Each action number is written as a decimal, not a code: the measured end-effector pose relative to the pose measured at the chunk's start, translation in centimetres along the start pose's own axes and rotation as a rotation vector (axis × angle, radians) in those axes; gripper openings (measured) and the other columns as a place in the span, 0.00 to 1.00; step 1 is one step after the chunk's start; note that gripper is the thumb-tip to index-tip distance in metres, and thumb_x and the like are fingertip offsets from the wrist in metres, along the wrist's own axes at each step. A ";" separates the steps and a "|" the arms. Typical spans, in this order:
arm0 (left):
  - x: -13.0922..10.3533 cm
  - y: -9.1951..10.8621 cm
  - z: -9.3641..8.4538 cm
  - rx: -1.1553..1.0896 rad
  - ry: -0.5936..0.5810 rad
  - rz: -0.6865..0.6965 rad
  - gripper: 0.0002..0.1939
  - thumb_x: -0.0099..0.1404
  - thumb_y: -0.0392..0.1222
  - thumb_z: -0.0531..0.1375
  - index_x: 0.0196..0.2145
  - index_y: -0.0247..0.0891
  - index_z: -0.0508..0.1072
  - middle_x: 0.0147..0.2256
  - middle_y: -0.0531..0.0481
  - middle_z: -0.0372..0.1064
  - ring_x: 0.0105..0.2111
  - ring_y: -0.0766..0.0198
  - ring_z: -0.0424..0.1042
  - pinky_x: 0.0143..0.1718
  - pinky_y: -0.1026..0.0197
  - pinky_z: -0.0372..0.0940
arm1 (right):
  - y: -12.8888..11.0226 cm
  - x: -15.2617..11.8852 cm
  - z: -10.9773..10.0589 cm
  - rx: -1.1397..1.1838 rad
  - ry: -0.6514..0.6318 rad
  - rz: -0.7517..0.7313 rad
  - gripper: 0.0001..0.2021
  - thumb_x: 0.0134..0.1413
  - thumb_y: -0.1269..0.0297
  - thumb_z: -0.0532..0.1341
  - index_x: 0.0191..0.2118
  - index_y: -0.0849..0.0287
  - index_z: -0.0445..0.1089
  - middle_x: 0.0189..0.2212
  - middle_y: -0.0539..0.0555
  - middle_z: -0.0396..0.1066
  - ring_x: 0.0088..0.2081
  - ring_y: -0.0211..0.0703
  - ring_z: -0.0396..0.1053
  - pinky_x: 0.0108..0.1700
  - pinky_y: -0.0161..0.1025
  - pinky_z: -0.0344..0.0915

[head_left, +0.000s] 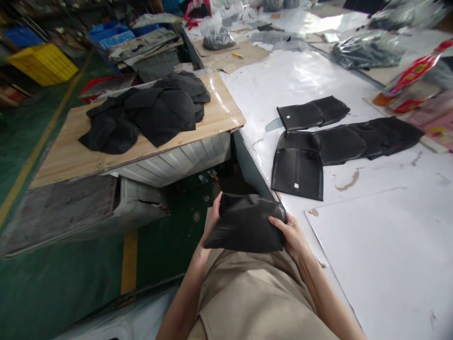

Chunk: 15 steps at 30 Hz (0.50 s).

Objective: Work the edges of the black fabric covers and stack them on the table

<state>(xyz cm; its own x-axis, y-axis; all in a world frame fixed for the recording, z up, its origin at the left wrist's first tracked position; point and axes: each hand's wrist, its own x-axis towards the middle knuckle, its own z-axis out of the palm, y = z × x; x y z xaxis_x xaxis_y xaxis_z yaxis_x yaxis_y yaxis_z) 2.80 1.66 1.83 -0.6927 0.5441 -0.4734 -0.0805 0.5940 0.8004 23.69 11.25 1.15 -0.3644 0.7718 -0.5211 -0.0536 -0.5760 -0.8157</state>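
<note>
A black leather-like piece [249, 224] is held in front of my body, between both hands. My left hand [212, 219] grips its left edge, with most of the fingers hidden behind it. On the right side, my right hand [286, 229] pinches the edge with the thumb on top. Similar flat black pieces lie overlapped in a row [339, 144] on the white table, the nearest [297, 172] bearing a small white tag. Behind them rests a shorter overlapped set [311, 113], also with a white tag.
A heap of black pieces [152, 108] lies on a wooden board [226, 106] at left. The white table [392, 236] runs along my right. A red-labelled bottle [414, 73], plastic bags [370, 49] and a yellow crate [44, 63] are farther off.
</note>
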 end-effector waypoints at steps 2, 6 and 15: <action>0.1 0.5 0.2 -0.008 0.039 0.203 0.29 0.44 0.47 0.73 0.43 0.31 0.76 0.54 0.40 0.70 0.54 0.64 0.67 0.54 0.64 0.61 | 0.6 0.6 0.3 -0.040 -0.001 -0.044 0.18 0.40 0.57 0.73 0.38 0.58 0.75 0.30 0.51 0.78 0.30 0.44 0.74 0.34 0.38 0.69; 0.3 0.2 0.1 -0.111 0.020 0.397 0.42 0.48 0.42 0.72 0.60 0.37 0.64 0.50 0.38 0.73 0.50 0.52 0.73 0.52 0.55 0.65 | 1.1 0.9 0.8 -0.089 -0.062 -0.107 0.21 0.42 0.53 0.71 0.44 0.55 0.74 0.38 0.52 0.78 0.38 0.48 0.74 0.39 0.39 0.69; 0.5 -0.9 -0.7 -0.335 -0.131 0.187 0.23 0.50 0.47 0.71 0.42 0.32 0.75 0.39 0.42 0.78 0.38 0.55 0.77 0.42 0.57 0.69 | 0.4 0.4 0.8 -0.032 -0.004 -0.245 0.30 0.56 0.39 0.56 0.58 0.49 0.61 0.52 0.55 0.71 0.53 0.49 0.69 0.54 0.44 0.65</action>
<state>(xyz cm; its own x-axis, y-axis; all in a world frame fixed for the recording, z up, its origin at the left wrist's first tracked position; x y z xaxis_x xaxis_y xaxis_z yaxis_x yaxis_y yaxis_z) 2.00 0.96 1.09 -0.6224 0.7081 -0.3335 -0.2058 0.2631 0.9426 22.79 11.09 0.81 -0.3476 0.8862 -0.3062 -0.1114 -0.3633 -0.9250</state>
